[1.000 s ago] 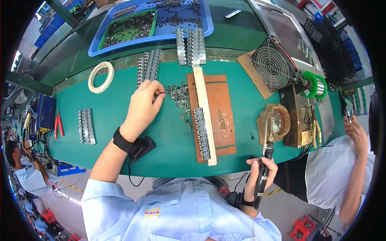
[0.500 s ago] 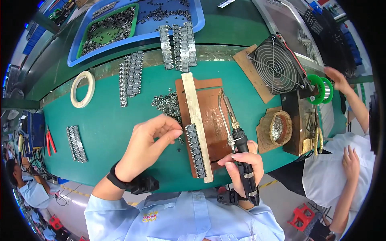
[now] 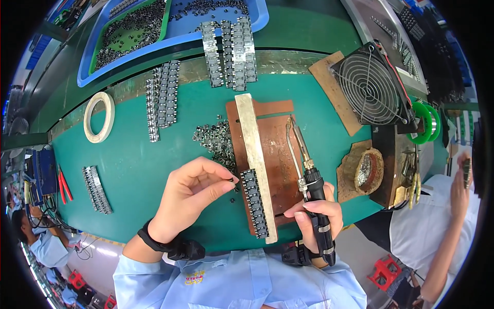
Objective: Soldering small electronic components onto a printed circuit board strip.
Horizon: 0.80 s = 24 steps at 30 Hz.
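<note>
Clearly, the left hand (image 3: 188, 198) has its thumb and fingers pinched on a tiny dark part (image 3: 231, 180), just beside the upper end of a strip of circuit boards (image 3: 254, 206) lying along a pale bar (image 3: 251, 134) on a brown plate (image 3: 280, 165); the right hand's (image 3: 333, 210) fingers are wrapped around a soldering iron (image 3: 313, 181), tip pointing away over the plate, while small metal parts (image 3: 217, 138) lie heaped on the green bench (image 3: 139, 159)
</note>
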Tool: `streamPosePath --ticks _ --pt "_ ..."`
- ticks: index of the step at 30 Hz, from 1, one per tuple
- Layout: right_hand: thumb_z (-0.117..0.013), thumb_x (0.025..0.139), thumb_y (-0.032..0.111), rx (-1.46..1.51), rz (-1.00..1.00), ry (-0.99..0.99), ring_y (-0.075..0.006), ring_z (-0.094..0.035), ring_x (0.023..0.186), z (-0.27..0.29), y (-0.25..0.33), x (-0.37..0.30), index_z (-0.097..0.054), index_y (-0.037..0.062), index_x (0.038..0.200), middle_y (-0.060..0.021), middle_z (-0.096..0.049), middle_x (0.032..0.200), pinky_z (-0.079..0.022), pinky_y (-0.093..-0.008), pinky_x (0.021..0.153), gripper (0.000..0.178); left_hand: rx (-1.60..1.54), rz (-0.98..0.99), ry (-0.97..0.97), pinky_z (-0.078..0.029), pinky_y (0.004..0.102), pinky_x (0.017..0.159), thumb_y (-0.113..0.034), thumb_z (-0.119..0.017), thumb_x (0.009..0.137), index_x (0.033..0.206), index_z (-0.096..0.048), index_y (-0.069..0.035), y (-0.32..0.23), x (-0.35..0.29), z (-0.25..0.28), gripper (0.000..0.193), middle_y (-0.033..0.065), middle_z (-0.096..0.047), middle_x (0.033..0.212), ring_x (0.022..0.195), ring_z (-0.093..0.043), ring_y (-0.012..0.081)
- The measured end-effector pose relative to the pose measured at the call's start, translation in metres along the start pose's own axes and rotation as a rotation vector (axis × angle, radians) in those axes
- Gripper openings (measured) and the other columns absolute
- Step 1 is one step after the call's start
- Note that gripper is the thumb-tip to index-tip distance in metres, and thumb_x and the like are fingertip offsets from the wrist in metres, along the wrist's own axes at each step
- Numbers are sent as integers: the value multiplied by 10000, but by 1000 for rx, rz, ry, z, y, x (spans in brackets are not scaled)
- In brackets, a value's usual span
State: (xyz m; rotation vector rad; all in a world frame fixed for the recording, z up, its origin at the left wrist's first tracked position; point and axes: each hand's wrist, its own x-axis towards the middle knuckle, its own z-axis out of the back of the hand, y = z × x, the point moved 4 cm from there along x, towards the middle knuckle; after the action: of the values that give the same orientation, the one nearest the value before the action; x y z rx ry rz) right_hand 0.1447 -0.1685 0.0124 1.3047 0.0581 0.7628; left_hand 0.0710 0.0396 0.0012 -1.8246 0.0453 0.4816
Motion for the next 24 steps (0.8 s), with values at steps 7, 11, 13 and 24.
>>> streamPosePath --ticks 7,11,13,24 --pt "-736 612 -28 15 11 -18 -176 -499 641 3 -3 1 -561 74 924 -65 -625 724 -338 -326 696 372 2 50 -20 -456 204 725 13 -592 812 916 -550 -8 11 4 -3 113 33 -600 871 815 -571 84" --pt "-742 609 -24 14 7 -14 -181 -507 646 2 -1 1 -567 74 915 -77 -611 741 -342 -327 688 366 -25 56 -19 -452 194 729 10 -593 816 917 -540 -5 10 5 -8 115 24 -596 872 814 -559 64" --pt "-690 666 -9 21 -10 32 -195 -498 720 3 -1 -2 -531 74 941 -94 -619 710 -313 -359 754 328 -41 58 -21 -450 192 726 8 -593 817 913 -535 -6 10 6 -9 113 22 -593 864 809 -557 61" --pt "-584 773 -4 71 -61 115 -229 -485 883 1 -4 -8 -460 64 994 -175 -626 675 -286 -418 883 262 -39 -28 -5 -446 190 712 8 -585 823 897 -507 -16 10 7 -9 110 16 -575 837 796 -547 60"
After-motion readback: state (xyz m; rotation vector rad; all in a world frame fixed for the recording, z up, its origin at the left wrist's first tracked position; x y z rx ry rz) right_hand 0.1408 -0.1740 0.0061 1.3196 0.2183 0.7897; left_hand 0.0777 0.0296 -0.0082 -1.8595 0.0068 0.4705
